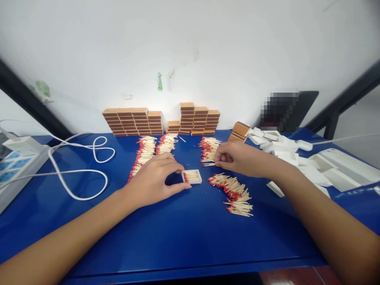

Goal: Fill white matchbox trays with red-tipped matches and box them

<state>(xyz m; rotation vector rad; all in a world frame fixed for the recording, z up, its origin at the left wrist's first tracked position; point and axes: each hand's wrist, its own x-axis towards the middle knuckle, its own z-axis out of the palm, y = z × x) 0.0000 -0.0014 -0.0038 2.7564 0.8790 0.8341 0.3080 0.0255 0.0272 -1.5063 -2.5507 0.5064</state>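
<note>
My left hand (157, 178) grips the left end of a small white matchbox tray (200, 181) between thumb and fingers, on the table. Red-headed matches (192, 177) lie in that tray, heads to the left. Fingers pinched, my right hand (240, 158) is at the near end of a row of matches (209, 145); a match or two stick out leftward from its fingertips. A curved heap of matches (234, 190) spreads just below the right hand. Two more match rows, a long one (147, 146) and a shorter one (166, 142), lie beyond my left hand, which partly hides them.
Stacked brown matchboxes (130, 122) and more stacks (200, 118) stand along the wall. Brown box sleeves (239, 130) and many white trays (285, 152) lie at right, near a dark panel (307, 109). White cables (78, 171) and a power strip (23, 174) occupy the blue table's (178, 237) left.
</note>
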